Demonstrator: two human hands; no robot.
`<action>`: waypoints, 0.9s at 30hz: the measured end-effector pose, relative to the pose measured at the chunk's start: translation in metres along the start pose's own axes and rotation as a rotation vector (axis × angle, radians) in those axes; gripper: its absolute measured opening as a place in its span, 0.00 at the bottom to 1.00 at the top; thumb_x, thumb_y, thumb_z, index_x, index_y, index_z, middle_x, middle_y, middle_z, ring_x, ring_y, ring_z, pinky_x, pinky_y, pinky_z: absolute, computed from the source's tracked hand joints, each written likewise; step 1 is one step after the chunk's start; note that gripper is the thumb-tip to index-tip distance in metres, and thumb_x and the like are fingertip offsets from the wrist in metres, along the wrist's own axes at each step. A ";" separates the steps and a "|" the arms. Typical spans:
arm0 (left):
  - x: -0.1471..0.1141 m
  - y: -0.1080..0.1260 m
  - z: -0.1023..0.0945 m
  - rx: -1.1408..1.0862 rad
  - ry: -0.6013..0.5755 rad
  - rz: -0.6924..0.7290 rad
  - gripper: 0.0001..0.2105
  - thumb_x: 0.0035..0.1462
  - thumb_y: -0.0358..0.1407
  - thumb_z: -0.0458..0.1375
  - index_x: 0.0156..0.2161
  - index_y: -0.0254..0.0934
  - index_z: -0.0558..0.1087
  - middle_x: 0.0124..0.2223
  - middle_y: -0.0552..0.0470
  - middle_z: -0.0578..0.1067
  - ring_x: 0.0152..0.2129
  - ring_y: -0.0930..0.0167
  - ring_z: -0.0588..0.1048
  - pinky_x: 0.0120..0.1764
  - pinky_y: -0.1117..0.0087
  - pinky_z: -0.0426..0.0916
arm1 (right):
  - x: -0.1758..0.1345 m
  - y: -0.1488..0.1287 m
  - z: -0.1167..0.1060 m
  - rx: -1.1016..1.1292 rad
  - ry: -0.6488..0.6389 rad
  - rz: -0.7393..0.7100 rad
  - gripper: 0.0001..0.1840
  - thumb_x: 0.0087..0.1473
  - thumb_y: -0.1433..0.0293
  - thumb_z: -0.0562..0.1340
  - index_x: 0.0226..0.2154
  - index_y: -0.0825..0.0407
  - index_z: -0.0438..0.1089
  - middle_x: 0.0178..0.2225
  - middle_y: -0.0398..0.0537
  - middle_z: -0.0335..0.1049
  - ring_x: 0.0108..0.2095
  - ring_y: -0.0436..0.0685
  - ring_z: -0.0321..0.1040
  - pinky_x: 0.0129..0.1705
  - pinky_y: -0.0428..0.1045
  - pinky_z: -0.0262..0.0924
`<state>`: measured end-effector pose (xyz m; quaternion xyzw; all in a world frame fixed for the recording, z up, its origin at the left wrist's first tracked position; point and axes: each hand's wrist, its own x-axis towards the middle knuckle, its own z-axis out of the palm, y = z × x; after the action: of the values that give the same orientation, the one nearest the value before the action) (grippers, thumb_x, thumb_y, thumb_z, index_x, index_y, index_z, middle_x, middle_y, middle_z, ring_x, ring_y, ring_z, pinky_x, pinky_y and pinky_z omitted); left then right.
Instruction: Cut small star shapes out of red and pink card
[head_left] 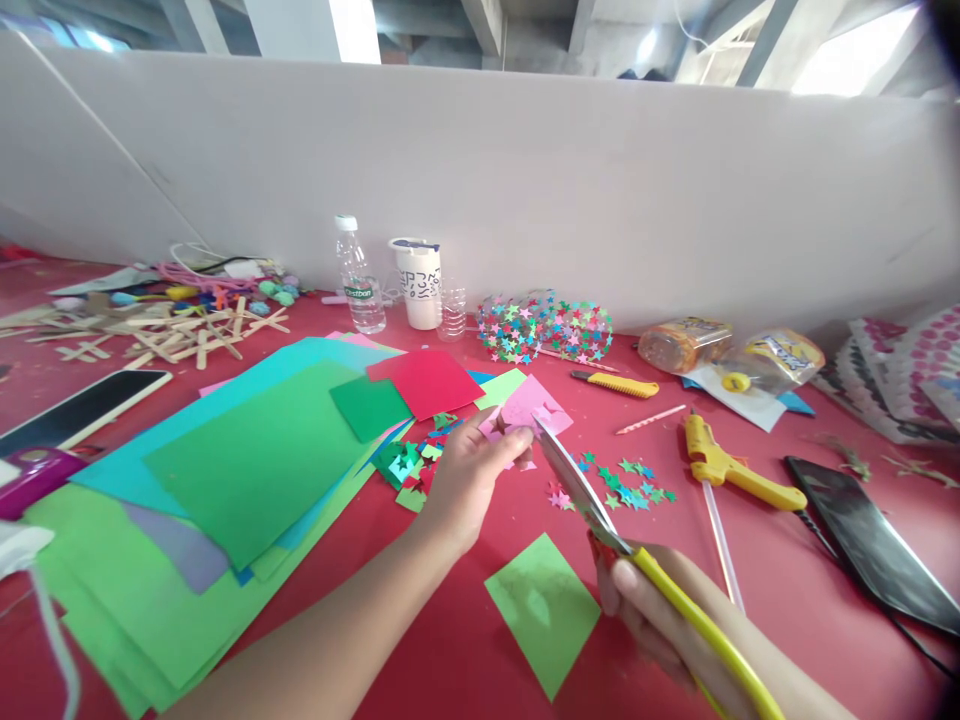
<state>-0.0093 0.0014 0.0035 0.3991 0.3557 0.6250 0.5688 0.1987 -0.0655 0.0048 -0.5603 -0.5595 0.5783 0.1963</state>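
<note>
My left hand pinches a small piece of pink paper between thumb and fingers. In my right hand is a pair of scissors with yellow handles. The blades are parted slightly, their tips close to the pink paper and my left fingertips. Behind the fingers lies a larger pink paper square; whether it joins the held piece I cannot tell. Small paper stars in green, blue and pink are scattered right of the blades. A light green square rests on the table between my forearms.
Coloured paper sheets cover the left side. Star-covered bottles stand near the white partition. On the right are a yellow box cutter, a glue gun and a black phone-like slab. Wooden sticks pile up far left.
</note>
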 end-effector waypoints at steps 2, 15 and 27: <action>-0.001 -0.002 0.001 0.004 0.003 0.003 0.05 0.52 0.35 0.66 0.31 0.37 0.76 0.29 0.55 0.72 0.26 0.75 0.69 0.33 0.73 0.66 | -0.001 0.005 0.003 0.025 0.041 0.023 0.40 0.48 0.30 0.55 0.33 0.51 0.65 0.19 0.32 0.54 0.18 0.46 0.44 0.21 0.46 0.46; -0.002 -0.005 0.002 0.020 0.017 -0.008 0.05 0.52 0.37 0.66 0.31 0.37 0.77 0.29 0.53 0.73 0.27 0.73 0.68 0.35 0.71 0.66 | 0.005 0.008 0.008 0.083 -0.041 0.013 0.35 0.51 0.32 0.54 0.26 0.48 0.58 0.18 0.32 0.48 0.16 0.46 0.44 0.16 0.44 0.39; -0.003 -0.012 0.000 -0.007 -0.033 0.016 0.03 0.56 0.35 0.65 0.33 0.38 0.78 0.30 0.54 0.73 0.28 0.73 0.69 0.37 0.72 0.65 | 0.000 0.007 0.008 -0.007 0.039 -0.009 0.38 0.52 0.31 0.51 0.29 0.50 0.63 0.20 0.33 0.54 0.16 0.45 0.44 0.21 0.47 0.43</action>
<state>-0.0044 -0.0004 -0.0076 0.4102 0.3410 0.6240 0.5711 0.1947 -0.0709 -0.0029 -0.5697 -0.5602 0.5644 0.2078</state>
